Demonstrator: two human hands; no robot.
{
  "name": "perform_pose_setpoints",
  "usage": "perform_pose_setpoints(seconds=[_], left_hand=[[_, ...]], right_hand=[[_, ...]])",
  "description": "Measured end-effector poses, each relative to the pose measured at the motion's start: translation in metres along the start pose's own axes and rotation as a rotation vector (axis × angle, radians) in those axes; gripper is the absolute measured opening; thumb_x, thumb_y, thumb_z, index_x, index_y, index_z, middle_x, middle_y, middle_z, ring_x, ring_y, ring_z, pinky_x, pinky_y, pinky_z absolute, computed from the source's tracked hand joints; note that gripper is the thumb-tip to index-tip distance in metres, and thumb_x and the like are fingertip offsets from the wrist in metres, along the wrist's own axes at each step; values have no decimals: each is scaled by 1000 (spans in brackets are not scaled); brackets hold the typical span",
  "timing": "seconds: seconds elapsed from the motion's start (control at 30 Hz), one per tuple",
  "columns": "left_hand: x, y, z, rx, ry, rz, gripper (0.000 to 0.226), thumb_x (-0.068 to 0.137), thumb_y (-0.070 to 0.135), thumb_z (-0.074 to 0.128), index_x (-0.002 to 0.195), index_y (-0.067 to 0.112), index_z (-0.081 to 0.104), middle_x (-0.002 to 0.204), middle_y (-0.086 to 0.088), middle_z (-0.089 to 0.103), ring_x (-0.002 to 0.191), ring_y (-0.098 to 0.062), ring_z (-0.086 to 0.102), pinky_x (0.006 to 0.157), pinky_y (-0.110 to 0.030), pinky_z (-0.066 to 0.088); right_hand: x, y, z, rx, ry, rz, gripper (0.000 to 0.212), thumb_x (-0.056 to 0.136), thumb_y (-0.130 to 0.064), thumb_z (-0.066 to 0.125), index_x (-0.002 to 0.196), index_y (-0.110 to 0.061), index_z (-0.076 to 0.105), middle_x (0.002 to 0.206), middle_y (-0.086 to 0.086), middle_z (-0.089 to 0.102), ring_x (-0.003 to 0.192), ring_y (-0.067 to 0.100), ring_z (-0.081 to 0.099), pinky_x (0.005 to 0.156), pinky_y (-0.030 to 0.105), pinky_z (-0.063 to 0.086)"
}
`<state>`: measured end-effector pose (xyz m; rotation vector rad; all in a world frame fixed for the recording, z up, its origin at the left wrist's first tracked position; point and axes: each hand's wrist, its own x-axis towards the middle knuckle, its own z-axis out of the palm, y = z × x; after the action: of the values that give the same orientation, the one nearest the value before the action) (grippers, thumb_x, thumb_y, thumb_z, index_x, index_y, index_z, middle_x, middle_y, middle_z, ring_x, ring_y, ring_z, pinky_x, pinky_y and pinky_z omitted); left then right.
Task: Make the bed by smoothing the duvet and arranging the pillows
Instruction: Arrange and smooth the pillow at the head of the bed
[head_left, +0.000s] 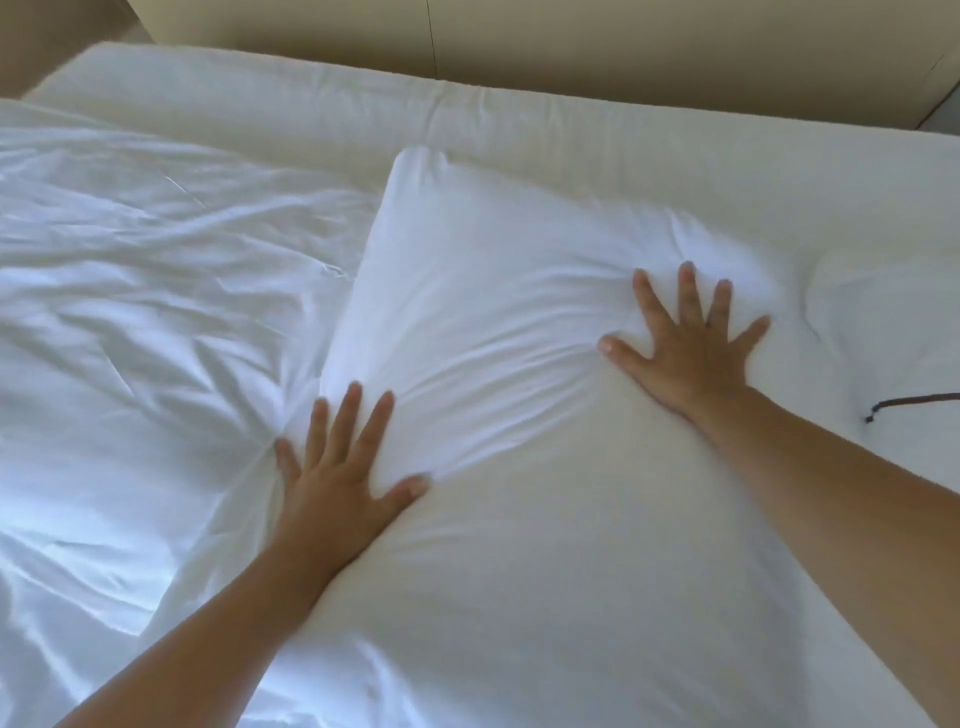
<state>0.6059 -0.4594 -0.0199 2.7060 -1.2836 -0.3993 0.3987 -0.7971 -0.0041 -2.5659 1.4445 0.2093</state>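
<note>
While fingers splay wide, left hand (340, 478) and right hand (691, 348) press flat on the pillow (519, 415).

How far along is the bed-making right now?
Done: the plump white pillow lies on the bed. In hand: the left hand and right hand, fingers spread, press it flat. Left: the wrinkled white duvet beside it looks unsmoothed.

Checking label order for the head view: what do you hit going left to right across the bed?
Crumpled duvet → left hand → pillow → right hand → dark cord at the right edge.
</note>
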Motion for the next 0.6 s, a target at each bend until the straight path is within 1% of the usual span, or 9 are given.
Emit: perform_pose_setpoints(seconds=[0.07, 0.2, 0.37, 0.4, 0.47, 0.53, 0.6], left_hand=[[10, -1, 8, -37, 29, 13, 92, 76, 90, 22, 152, 52, -12, 165, 14, -18, 153, -23, -15, 115, -70, 8], [31, -4, 28, -102, 90, 33, 91, 78, 88, 27, 154, 49, -7, 166, 10, -14, 154, -24, -11, 113, -71, 9], [42, -8, 40, -118, 114, 40, 90, 78, 88, 25, 152, 52, -10, 166, 10, -14, 154, -23, -12, 113, -72, 8], [43, -9, 40, -115, 111, 36, 89, 78, 88, 25, 152, 52, -10, 166, 11, -14, 154, -23, -13, 113, -72, 7], [39, -8, 38, -83, 93, 20, 87, 79, 88, 22, 150, 54, -13, 165, 13, -17, 153, -23, -14, 114, -71, 6], [32, -5, 31, -40, 40, 2, 85, 80, 89, 21, 148, 56, -18, 164, 14, -21, 153, -23, -16, 114, -71, 4], [26, -1, 21, 7, -47, -33, 85, 78, 90, 20, 145, 58, -22, 163, 13, -24, 153, -23, -16, 115, -70, 4]], right_hand=[[18, -1, 12, 11, 2, -12, 90, 72, -97, 10, 147, -57, -21, 165, -3, -24, 151, 37, -20, 110, 76, -7], [45, -6, 32, 28, 92, -35, 90, 75, -96, 11, 149, -55, -19, 166, 1, -19, 151, 40, -16, 111, 76, -6], [53, -7, 37, 6, 92, -26, 92, 72, -97, 5, 149, -54, -19, 166, 2, -20, 151, 40, -16, 111, 76, -7], [51, -7, 34, -1, 63, -24, 93, 71, -98, 4, 149, -54, -20, 166, 1, -20, 151, 39, -16, 111, 75, -7], [43, -8, 24, 7, -46, -19, 96, 67, -99, 4, 148, -54, -21, 166, -1, -22, 152, 37, -16, 113, 74, -6], [19, -9, 10, 7, -152, -13, 102, 63, -100, 4, 149, -52, -22, 165, -2, -23, 153, 36, -14, 114, 72, -4], [-16, -13, 2, 4, -252, -4, 111, 57, -100, 1, 150, -46, -25, 165, 0, -24, 153, 35, -14, 115, 71, -2]])
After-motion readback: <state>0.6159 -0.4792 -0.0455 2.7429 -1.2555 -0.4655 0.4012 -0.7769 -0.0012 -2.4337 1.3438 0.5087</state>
